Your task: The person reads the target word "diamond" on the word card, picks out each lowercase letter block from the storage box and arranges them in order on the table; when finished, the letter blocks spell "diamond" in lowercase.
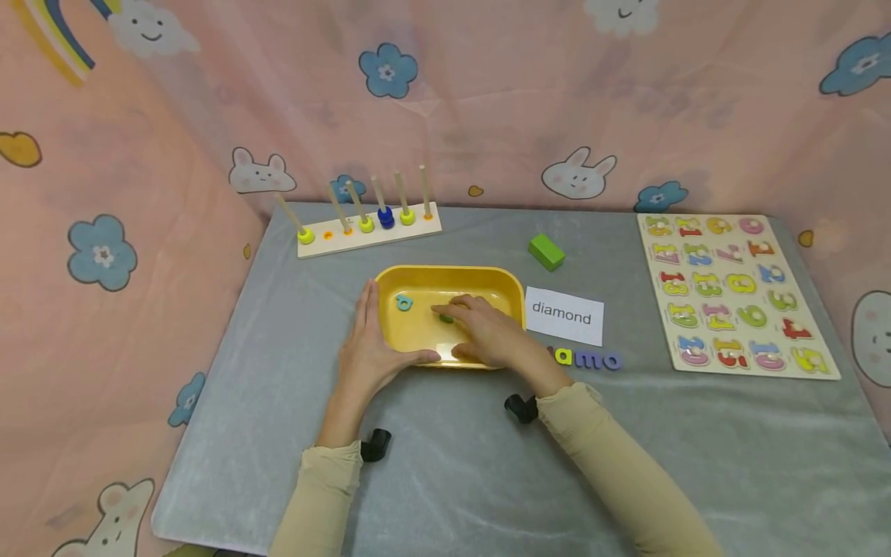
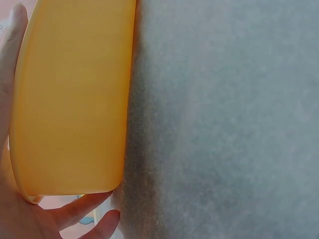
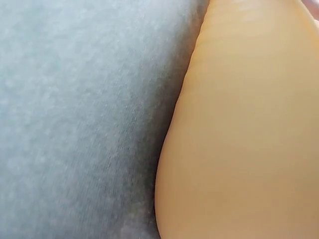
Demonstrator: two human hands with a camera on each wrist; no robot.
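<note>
A yellow tray (image 1: 445,272) stands near the middle of the table. My left hand (image 1: 365,348) grips its left end, thumb along the near rim and fingers round the corner; the left wrist view shows the tray's side wall (image 2: 75,99) against that hand. Inside the tray is my right hand (image 1: 487,329), fingers reaching over a small green piece (image 1: 446,318) that they partly cover, thumb apart from it. A light blue letter piece (image 1: 404,302) lies at the tray's left. The right wrist view holds only the tray's outer wall (image 3: 239,124) and the cloth.
A card reading "diamond" (image 1: 564,316) lies right of the tray, above letter pieces, including a purple m (image 1: 588,360), partly hidden by the right arm. A green block (image 1: 547,252), a peg board with rings (image 1: 369,234) and a number puzzle board (image 1: 738,294) stand farther back.
</note>
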